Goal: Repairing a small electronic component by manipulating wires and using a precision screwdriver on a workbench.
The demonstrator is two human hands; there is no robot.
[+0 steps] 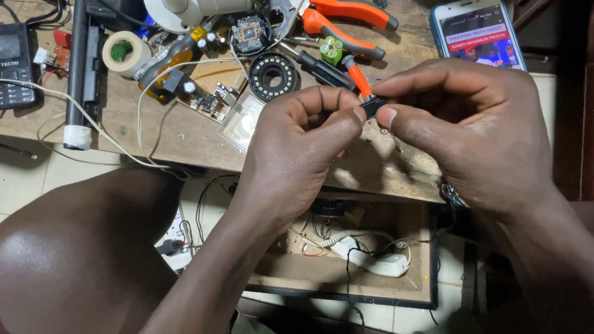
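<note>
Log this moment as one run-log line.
left hand: pinching small black part | right hand: pinching same part | below: wooden workbench | nearby: orange-handled pliers, smartphone

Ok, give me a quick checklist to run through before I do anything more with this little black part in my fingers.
1. Small black part pinched between both hands: ok.
2. Left hand thumb on the part: ok.
3. Right hand thumb and forefinger on the part: ok.
4. Part's orientation and pins: cannot tell, fingers hide most of it.
5. Orange-handled pliers within sight on the wooden table: ok.
6. Bench around the circuit board free of clutter: not ok, wires, tape roll and smartphone crowd it.
</note>
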